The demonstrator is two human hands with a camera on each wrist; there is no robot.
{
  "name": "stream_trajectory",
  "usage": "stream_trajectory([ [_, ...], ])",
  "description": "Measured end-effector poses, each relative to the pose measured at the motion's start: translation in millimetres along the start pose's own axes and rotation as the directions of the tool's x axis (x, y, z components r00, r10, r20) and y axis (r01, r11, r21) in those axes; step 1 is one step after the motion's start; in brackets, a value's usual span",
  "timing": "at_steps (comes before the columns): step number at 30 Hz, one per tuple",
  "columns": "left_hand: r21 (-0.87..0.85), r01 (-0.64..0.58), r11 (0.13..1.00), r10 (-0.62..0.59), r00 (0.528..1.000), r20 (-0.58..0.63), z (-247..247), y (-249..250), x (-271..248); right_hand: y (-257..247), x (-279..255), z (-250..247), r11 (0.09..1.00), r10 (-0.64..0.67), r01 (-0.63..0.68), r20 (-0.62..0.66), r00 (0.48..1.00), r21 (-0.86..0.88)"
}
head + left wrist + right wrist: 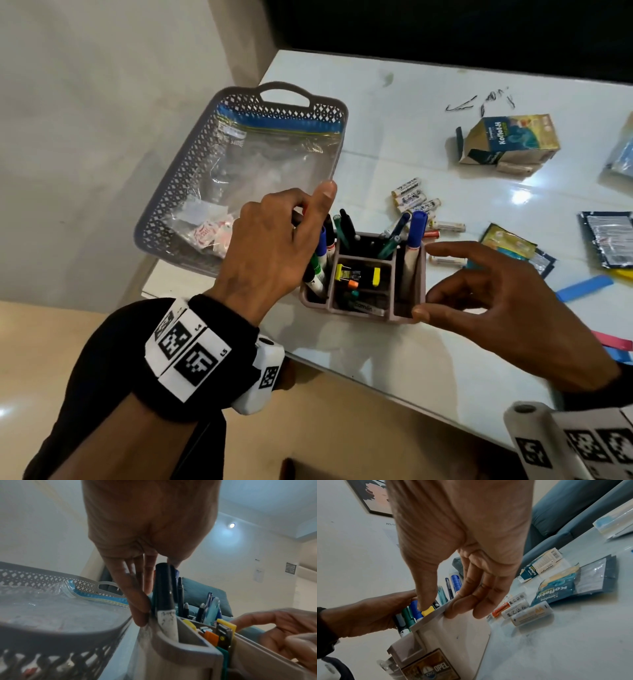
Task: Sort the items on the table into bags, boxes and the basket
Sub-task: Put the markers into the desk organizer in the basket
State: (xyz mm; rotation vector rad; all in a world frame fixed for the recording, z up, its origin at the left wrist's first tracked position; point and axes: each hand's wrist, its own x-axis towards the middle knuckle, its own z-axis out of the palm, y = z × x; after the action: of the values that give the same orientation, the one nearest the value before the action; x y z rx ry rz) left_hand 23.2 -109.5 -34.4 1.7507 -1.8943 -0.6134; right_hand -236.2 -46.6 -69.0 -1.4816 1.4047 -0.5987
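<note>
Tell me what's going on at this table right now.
A person is sorting stationery. Their left hand curls over the markers standing in the organizer, on its left side, while the right hand steadies it by the right wall. Left of it, the basket already holds a clear bag. Some batteries, a box and sachets lie loose on the table, not yet sorted.

Past the left grip (150, 534) a blue sofa (193, 588) stands; pale wall (42, 520) beside, ceiling lamp (232, 525) above, beige floor (34, 325) below.
</note>
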Motion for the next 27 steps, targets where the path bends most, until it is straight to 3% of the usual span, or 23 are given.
stream_trajectory([
  [6,0.087,-0.059,0.995,0.058,0.998,0.009,1.8,2.1,1.1,-3.1,1.0,0.3,1.000,0.023,-0.021,-0.080,0.997,0.021],
  [9,0.194,-0.048,0.980,0.063,0.995,-0.074,-2.3,0.1,-0.6,0.8,1.9,1.2,1.000,0.012,-0.013,-0.139,0.990,-0.006],
  [13,0.159,0.071,0.985,-0.073,0.997,0.011,-3.3,8.5,-1.9,5.5,-1.1,-6.9,0.996,0.077,-0.086,-0.214,0.974,-0.033],
  [16,0.112,0.191,0.975,-0.202,0.975,0.094,-5.0,11.8,-5.1,6.3,-4.1,-8.1,0.988,0.151,-0.148,-0.197,0.969,0.031],
  [19,0.091,0.263,0.960,-0.272,0.958,0.096,-7.0,3.7,-5.5,3.7,-5.6,-3.2,0.960,0.251,-0.232,-0.109,0.962,0.155],
  [24,-0.123,0.297,0.947,-0.275,0.947,0.168,-6.8,-18.4,-8.8,-3.8,-3.0,9.7,0.949,0.257,-0.251,-0.006,0.966,0.192],
  [27,-0.074,0.262,0.962,-0.242,0.946,0.214,-9.9,-24.0,-11.5,-6.5,-1.1,13.5,0.977,0.202,-0.198,-0.051,0.978,0.084],
])
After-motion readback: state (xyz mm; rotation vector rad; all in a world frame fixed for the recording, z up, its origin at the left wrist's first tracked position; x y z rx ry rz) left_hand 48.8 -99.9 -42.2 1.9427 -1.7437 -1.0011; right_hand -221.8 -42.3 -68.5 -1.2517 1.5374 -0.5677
